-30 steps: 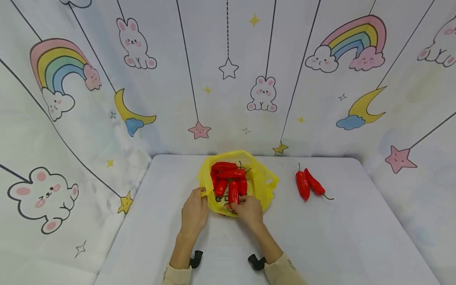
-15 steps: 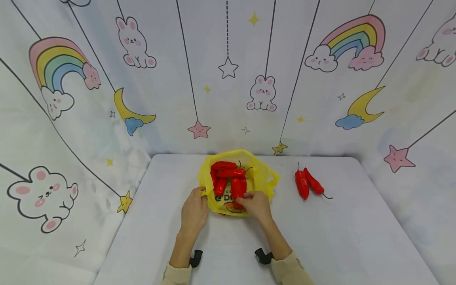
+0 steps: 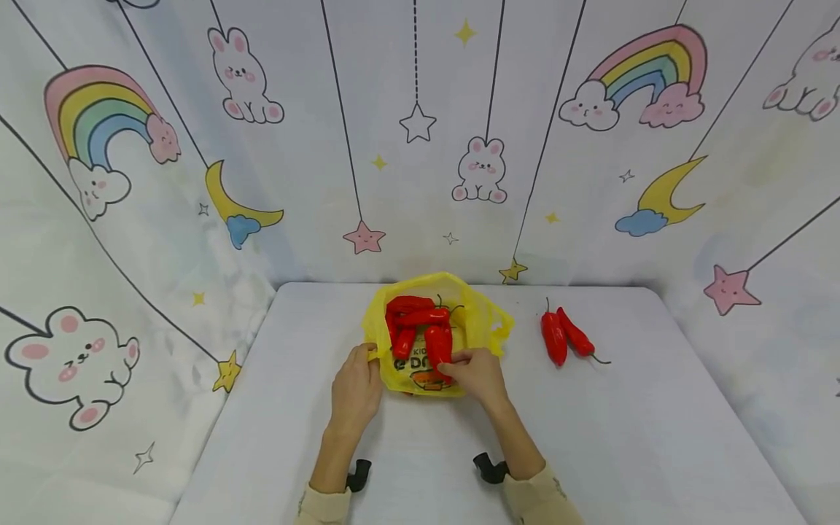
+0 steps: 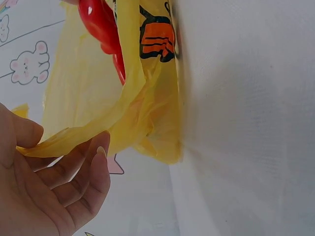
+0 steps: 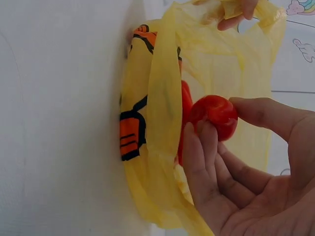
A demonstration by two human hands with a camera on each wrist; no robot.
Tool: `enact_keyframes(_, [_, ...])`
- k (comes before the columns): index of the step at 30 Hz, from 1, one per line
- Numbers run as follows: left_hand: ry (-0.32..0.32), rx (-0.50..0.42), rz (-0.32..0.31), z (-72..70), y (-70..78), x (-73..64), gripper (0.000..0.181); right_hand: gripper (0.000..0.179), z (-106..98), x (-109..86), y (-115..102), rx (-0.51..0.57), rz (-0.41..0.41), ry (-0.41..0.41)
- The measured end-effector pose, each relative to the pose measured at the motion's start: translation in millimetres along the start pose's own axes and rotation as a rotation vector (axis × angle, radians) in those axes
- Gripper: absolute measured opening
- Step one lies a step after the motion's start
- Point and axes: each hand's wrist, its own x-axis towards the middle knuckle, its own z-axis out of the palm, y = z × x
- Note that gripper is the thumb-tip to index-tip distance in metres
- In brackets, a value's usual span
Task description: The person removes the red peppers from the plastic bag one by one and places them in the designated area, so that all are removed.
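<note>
A yellow plastic bag (image 3: pixel 485 313) lies on the table with its mouth facing the person, and several red chili peppers (image 3: pixel 420 318) are inside. My left hand (image 3: pixel 355 390) pinches the left edge of the bag's mouth between thumb and fingers, as the left wrist view shows. With thumb and fingertips, my right hand (image 3: pixel 482 375) holds one red chili pepper (image 5: pixel 216 115) at the mouth of the bag. That pepper's far end lies among the others. Dark lettering and an orange print (image 4: pixel 157 39) mark the bag.
Two more red chili peppers (image 3: pixel 554 339) lie side by side on the white table (image 3: pixel 656 423), right of the bag. A patterned cloth backdrop (image 3: pixel 302 146) rises behind the table's back edge. Black wrist-worn pieces (image 3: pixel 491 468) sit below each wrist.
My right hand has shifted a little to the right, and the held pepper's near end moved right with it. The left hand keeps its hold on the bag's edge.
</note>
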Motion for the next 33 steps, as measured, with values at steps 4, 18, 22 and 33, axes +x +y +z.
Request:
enact_keyframes(4, [-0.002, 0.007, -0.009, -1.2, -0.5, -1.0, 0.03, 0.033, -2, -3.8, -1, -0.013, -0.014, -0.017])
enact_keyframes(18, [-0.005, 0.014, 0.005, 0.3, -4.2, -3.5, 0.029, 0.031, -13, -19.4, 3, -0.043, -0.052, -0.019])
enact_keyframes(22, [0.005, 0.013, 0.015, -0.5, -3.7, -1.7, 0.028, 0.029, -21, -23.0, 2, -0.062, -0.09, -0.009])
enact_keyframes(33, [-0.02, 0.021, -0.011, 0.1, -0.5, 0.1, 0.03, 0.028, -43, -33.8, -3, -0.066, -0.124, 0.036])
